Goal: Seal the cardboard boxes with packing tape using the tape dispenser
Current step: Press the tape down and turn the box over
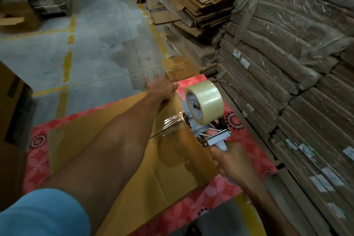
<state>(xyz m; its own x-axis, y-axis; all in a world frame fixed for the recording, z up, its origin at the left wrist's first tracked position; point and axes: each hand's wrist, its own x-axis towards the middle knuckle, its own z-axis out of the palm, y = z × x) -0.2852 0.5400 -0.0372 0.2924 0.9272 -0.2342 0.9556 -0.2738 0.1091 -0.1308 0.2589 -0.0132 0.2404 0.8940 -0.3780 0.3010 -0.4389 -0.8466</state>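
Note:
A flat brown cardboard box (172, 161) lies on a red flowered mat (254, 151) on the floor. My left hand (161, 87) reaches across to the box's far edge, fingers spread and pressing on it. My right hand (229, 161) grips the handle of a grey tape dispenser (208, 130) that carries a roll of clear tape (206, 102). The dispenser's front end is at the box's surface, where a crinkled strip of clear tape (172, 119) stretches from it over the seam.
Wrapped stacks of flattened cartons (287, 67) rise close on the right. Loose flattened boxes (193, 4) pile up behind the mat. Another brown box (11, 105) stands at the left edge. Grey concrete floor with yellow lines (67, 67) lies ahead.

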